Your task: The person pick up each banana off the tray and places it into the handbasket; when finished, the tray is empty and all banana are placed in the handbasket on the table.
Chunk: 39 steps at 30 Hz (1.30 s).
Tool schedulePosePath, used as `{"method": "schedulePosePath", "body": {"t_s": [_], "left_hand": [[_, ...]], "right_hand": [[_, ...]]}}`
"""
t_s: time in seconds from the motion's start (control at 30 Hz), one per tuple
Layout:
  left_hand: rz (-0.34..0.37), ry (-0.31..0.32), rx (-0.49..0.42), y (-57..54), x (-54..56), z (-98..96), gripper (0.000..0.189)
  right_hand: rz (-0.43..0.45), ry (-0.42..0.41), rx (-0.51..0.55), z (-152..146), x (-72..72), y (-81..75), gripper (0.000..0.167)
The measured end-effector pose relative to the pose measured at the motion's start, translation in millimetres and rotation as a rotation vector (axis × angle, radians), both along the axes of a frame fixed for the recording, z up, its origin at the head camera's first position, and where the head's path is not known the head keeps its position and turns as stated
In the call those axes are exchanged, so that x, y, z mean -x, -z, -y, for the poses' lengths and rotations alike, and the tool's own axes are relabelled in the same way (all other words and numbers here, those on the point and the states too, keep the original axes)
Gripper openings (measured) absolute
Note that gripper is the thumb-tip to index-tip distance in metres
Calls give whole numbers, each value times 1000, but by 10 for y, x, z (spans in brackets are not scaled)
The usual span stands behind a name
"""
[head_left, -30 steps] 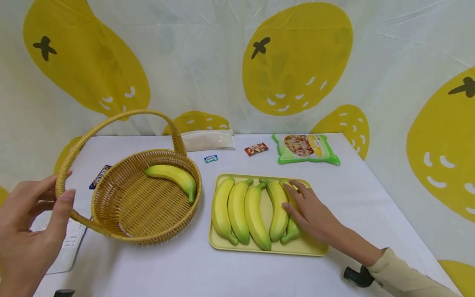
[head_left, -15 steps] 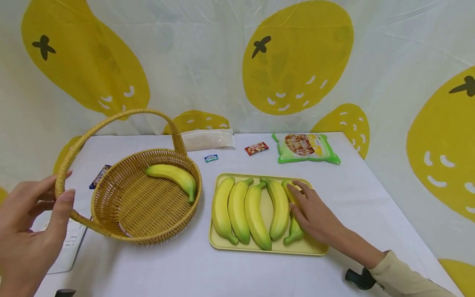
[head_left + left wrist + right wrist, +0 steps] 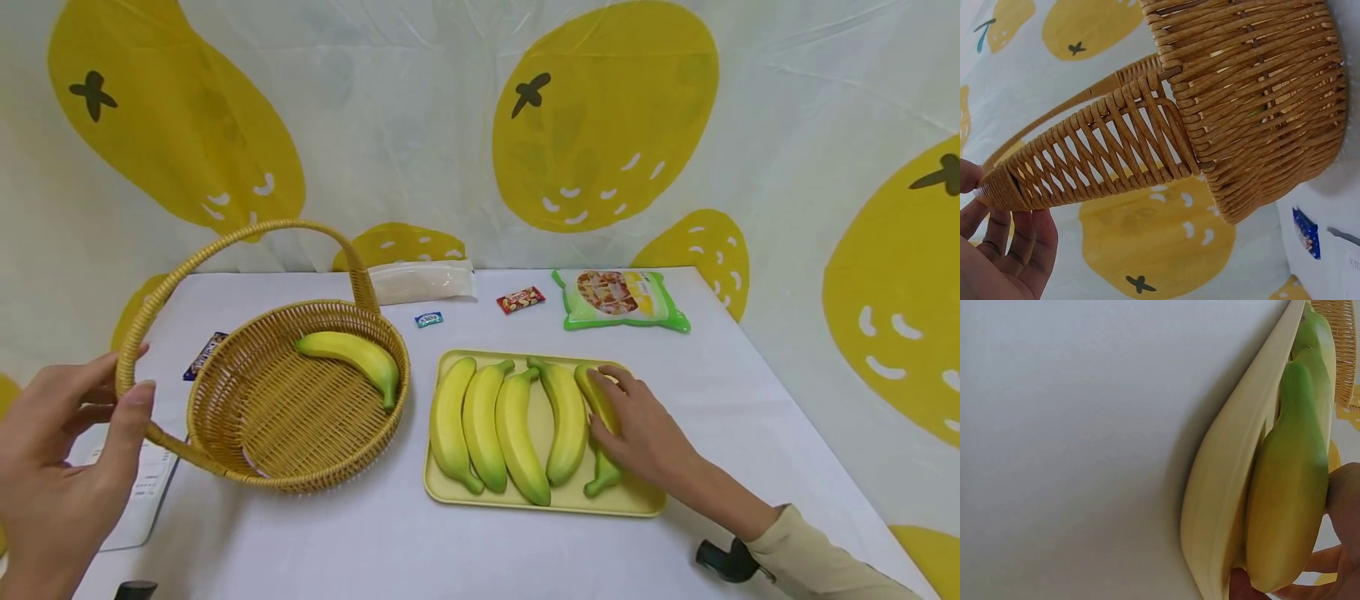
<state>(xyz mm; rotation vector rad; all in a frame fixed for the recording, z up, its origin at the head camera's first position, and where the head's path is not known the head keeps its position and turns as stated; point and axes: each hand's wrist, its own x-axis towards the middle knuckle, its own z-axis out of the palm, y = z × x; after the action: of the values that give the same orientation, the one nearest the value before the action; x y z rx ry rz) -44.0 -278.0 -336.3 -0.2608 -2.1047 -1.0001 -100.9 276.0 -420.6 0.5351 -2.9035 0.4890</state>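
Observation:
My left hand (image 3: 71,454) pinches the arched handle of a round wicker basket (image 3: 303,477) between thumb and fingers. The left wrist view shows the fingers (image 3: 1042,240) around the wrapped handle and the woven side. One banana (image 3: 358,360) lies inside the basket. To its right, a yellow tray (image 3: 637,502) bears a row of bananas. My right hand (image 3: 652,437) grips the rightmost banana (image 3: 604,473), which lies within the tray. Close up in the right wrist view, the thumb is on one side of that banana, with fingertips at its far end.
Along the back lie a clear plastic packet (image 3: 423,283), a small blue-green sweet (image 3: 429,319), a red snack packet (image 3: 521,300) and a green-edged food bag (image 3: 626,298). A dark blue wrapper (image 3: 202,357) and a white printed item (image 3: 146,500) lie left of the basket.
My right hand has shifted slightly right with the rightmost banana, widening the gap from its neighbour. My left hand and the basket stay in place.

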Motion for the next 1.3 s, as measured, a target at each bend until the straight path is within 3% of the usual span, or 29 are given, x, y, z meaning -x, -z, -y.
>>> {"method": "schedulePosePath", "body": {"t_s": [0.2, 0.47, 0.83, 1.3], "left_hand": [[-20, 0, -7, 35, 25, 1, 32], [-26, 11, -12, 3, 36, -11, 31], [-41, -16, -9, 43, 29, -8, 34], [-44, -26, -16, 13, 20, -47, 32]], "right_hand": [[-9, -1, 16, -12, 9, -11, 59], [-17, 5, 14, -14, 38, -39, 58], [-34, 12, 24, 24, 174, -267, 62], [-54, -88, 103, 321, 304, -492, 61]]}}
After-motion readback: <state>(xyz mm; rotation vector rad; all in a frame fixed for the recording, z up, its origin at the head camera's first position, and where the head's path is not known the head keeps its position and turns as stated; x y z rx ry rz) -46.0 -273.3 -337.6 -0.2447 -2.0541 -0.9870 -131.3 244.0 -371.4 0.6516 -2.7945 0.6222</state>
